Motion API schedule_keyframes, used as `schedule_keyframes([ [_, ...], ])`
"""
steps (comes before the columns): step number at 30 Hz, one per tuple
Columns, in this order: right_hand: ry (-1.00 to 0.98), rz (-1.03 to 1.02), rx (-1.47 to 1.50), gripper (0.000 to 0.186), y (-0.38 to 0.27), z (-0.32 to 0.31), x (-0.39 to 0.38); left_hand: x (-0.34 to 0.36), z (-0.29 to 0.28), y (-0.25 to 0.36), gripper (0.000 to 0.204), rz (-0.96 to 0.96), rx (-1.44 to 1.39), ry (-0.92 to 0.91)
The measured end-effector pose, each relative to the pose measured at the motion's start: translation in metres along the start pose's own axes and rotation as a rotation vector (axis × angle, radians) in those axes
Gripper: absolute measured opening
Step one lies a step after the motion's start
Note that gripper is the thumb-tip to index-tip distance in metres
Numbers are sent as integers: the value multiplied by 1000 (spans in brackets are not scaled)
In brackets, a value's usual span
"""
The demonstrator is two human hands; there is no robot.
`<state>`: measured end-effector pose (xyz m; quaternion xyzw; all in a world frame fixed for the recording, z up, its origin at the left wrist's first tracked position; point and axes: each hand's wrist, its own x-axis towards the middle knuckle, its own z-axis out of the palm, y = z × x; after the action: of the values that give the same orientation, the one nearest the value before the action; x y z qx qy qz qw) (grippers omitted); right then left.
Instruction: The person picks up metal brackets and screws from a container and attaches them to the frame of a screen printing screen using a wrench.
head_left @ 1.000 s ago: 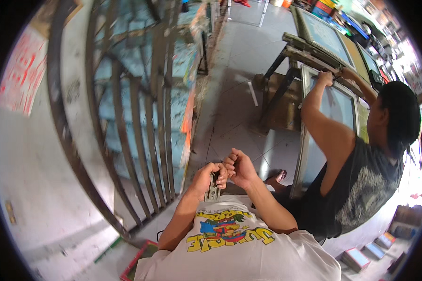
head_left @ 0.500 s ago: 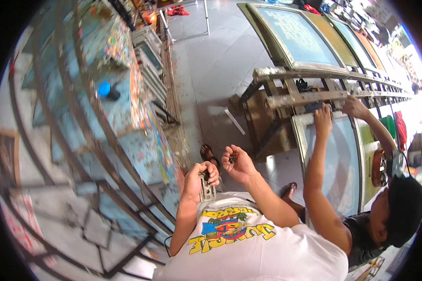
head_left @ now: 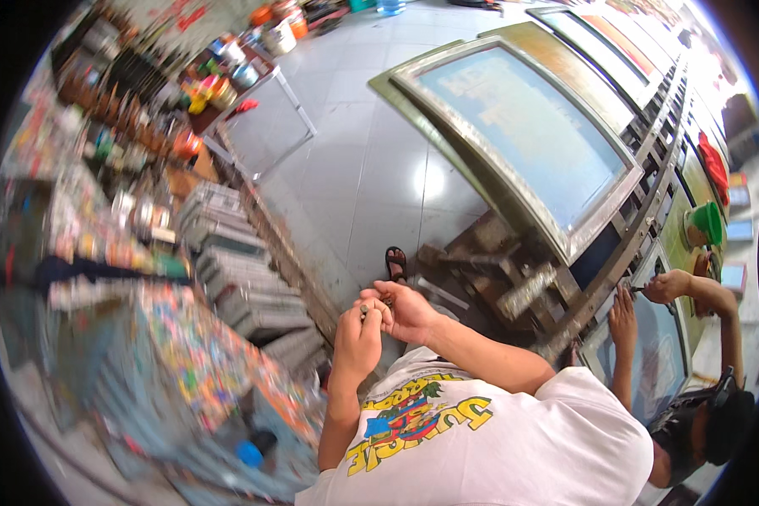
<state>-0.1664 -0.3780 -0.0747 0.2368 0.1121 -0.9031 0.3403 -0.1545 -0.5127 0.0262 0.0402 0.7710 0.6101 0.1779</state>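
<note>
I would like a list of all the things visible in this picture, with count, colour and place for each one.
small metal object: one, grey, pinched between the two hands; its kind is too small to tell
framed printing screens: several, blue mesh in pale metal frames, in a row at upper right
stacked frames: one pile, grey, on the floor at centre left
paint pots: several, mixed colours, on a metal table at upper left
green cup: one, on the bench at right
sandal: one, dark, on the grey tiled floor
co-worker: one person, dark shirt, lower right, both hands on a screen
white shirt: one, printed front, bottom centre
left hand: closed on the object
right hand: fingers at the same object
</note>
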Motion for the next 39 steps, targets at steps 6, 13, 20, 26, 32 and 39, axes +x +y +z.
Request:
schedule_keyframes([
  [6,60,-156,29,32,-153,101,137,209,-63,66,24,12,139,-121],
  [13,273,-392,-402,39,-304,139,274,422,-140,109,23,-146,-114,-257],
  [20,663,-621,-1288,48,-442,185,383,690,-195,134,25,-119,132,-399],
  [26,735,-573,-1141,41,-553,240,427,888,-204,181,28,-115,269,-607],
  [32,1190,-570,-1031,39,-649,240,434,1032,-114,197,34,5,406,-975],
  [39,1487,-762,-807,36,-790,183,396,1133,55,220,33,-120,469,-1237],
])
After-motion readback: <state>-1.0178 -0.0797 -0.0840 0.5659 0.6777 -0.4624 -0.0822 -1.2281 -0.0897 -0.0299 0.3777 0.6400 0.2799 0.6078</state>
